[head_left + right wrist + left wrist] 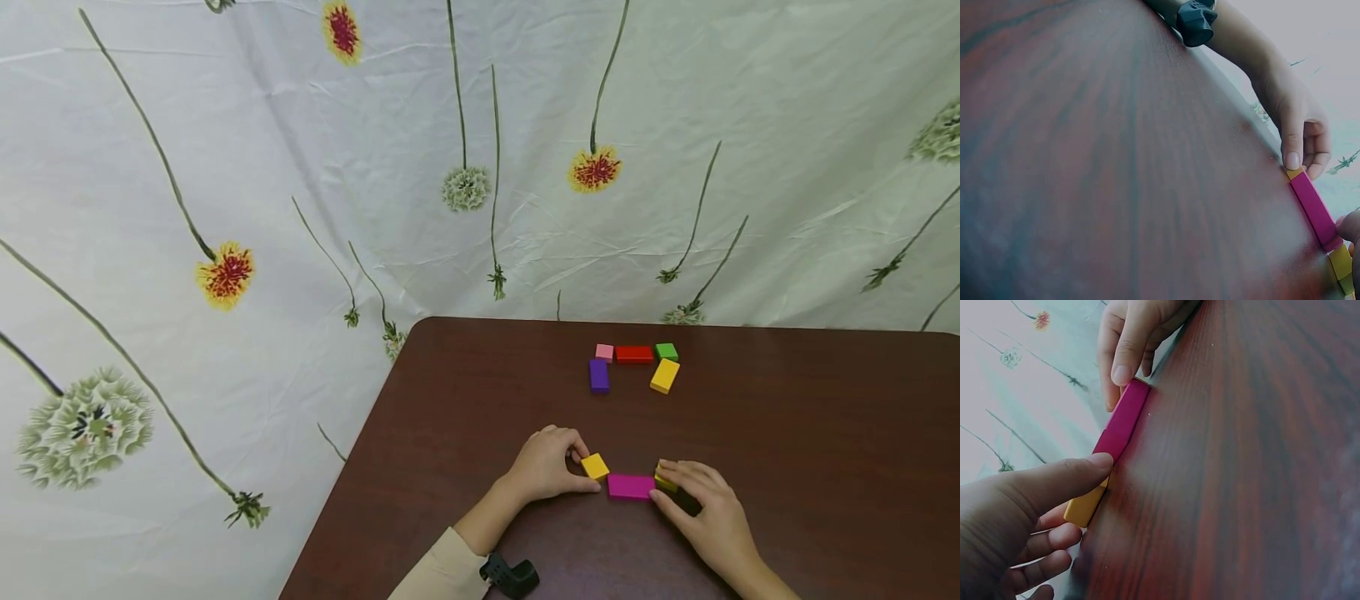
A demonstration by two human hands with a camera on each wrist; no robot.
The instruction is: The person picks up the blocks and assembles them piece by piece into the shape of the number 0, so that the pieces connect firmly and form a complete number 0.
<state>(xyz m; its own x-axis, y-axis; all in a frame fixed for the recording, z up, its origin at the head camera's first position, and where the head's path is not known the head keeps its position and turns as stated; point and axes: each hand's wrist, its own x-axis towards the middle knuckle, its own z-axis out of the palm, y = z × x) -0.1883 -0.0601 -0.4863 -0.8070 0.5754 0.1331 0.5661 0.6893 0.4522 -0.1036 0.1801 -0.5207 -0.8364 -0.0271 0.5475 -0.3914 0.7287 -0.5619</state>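
Table: dark reddish-brown, wood-grained tabletop (840,417) with a rounded far left corner
Far row on table: small pink block (603,352) at left, long red rectangular block (633,355) in the middle, small green block (666,351) at right
Just nearer than the row: purple rectangular block (598,377) at left, yellow rectangular block (664,376) slanted at right
Backdrop: creased white cloth (375,125) beyond the table's far and left edges
Printed on cloth: yellow-and-red flowers (226,276), pale green dandelion heads (86,427), thin green stems (142,112)

Brown table (840,433), five blocks (633,355) beyond a magenta block (630,487) between two yellow ones (596,467).
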